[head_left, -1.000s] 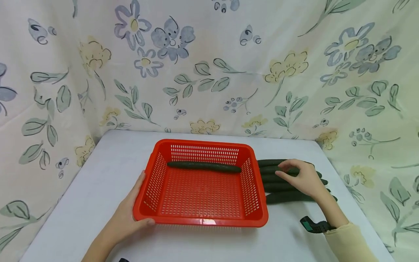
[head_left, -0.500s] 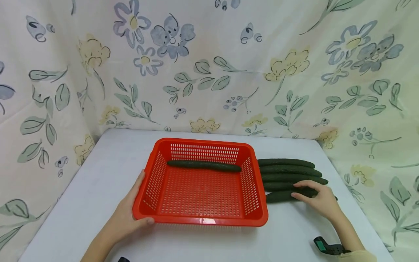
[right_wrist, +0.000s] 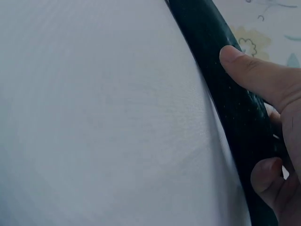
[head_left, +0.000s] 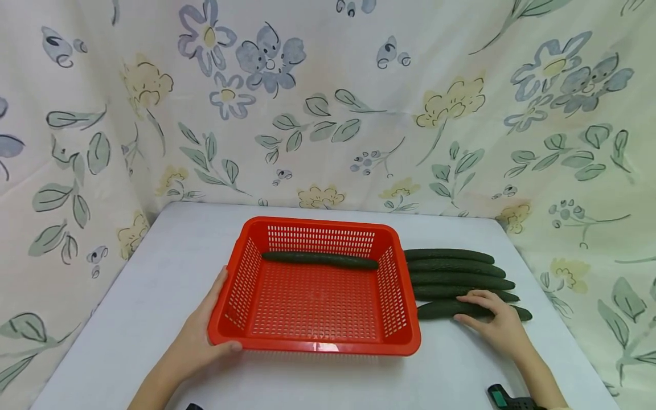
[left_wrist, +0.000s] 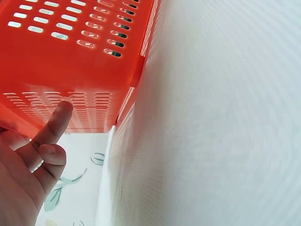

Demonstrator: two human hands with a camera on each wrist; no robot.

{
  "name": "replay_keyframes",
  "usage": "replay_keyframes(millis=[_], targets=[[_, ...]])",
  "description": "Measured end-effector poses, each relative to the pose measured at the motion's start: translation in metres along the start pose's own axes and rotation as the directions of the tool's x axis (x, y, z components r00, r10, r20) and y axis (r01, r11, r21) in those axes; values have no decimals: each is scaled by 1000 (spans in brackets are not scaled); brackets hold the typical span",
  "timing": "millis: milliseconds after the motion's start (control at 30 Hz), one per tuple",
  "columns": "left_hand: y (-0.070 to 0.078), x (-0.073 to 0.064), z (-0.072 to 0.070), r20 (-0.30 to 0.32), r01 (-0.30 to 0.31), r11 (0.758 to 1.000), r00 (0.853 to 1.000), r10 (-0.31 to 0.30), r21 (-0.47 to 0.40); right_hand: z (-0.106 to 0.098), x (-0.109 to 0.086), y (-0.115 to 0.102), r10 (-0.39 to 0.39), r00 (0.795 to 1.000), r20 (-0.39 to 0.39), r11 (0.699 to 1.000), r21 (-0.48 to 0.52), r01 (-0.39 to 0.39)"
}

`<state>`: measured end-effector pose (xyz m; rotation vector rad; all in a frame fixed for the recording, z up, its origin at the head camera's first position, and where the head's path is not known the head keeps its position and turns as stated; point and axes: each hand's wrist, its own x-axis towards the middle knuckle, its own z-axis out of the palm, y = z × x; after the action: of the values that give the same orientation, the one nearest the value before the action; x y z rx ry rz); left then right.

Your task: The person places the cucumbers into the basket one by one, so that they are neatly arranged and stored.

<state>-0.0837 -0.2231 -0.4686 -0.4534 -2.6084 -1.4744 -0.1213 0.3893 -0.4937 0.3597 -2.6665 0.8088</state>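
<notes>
A red perforated plastic basket point(head_left: 328, 345) sits mid-table with one long dark green cucumber point(head_left: 320, 259) lying along its far side. My left hand point(head_left: 197, 336) holds the basket's near left corner, thumb over the front rim and fingers along the left side. In the left wrist view, one finger point(left_wrist: 59, 120) of that hand reaches against the basket wall. To the basket's right, my right hand point(head_left: 497, 324) grips the nearest cucumber point(right_wrist: 235, 113) of a row. Its thumb point(right_wrist: 244, 66) lies across the near side, and other fingers are partly hidden behind the cucumber.
Several more cucumbers point(head_left: 456, 278) lie side by side just beyond the gripped one, their left ends close to the basket's right wall. A white cloth covers the table point(head_left: 169, 256). Behind it hangs a floral curtain point(head_left: 328, 154).
My right hand has come down and toward me from above the row onto the nearest cucumber, and its fingers have closed around it. The left hand and basket stay put.
</notes>
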Motion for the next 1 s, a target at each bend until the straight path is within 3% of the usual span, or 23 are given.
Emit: replay_keyframes(millis=[400,1000], targets=[[0,0,0,3,-6,1000,1000,6,-30,5,-7,-1,93,994,-52,996,-1,-94],[-2,-1,0,-7,-12,1000,1000,12,-23,14,-7,5,48,992,-120,999,12,-47]])
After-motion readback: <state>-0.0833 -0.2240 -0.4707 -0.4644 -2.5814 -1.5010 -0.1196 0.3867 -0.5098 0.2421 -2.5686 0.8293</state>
